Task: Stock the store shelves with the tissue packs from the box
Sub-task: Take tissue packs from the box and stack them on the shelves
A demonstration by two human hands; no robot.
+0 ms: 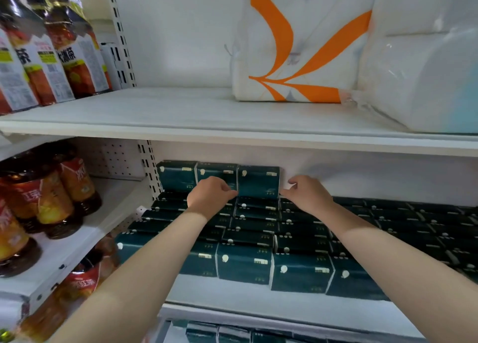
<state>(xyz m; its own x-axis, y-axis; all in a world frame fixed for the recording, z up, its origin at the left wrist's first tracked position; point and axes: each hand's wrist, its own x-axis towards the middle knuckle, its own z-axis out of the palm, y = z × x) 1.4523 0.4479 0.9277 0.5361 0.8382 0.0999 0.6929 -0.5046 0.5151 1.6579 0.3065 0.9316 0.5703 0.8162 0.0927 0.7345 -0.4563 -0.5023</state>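
Dark green tissue packs (245, 265) fill the lower white shelf (232, 304) in rows. At the back left a second layer of three packs stands on top. The rightmost of these, a dark green tissue pack (258, 182), sits between my two hands. My left hand (210, 195) pinches its left edge with curled fingers. My right hand (307, 192) pinches its lower right corner, fingers curled. The box is out of view.
Large white toilet-paper bundles, one with orange stripes (297, 58), stand on the upper shelf (207, 128). Bottled tea drinks (51, 52) fill the shelves to the left, behind a slotted upright (148, 172). More green packs (232, 335) show on the shelf below.
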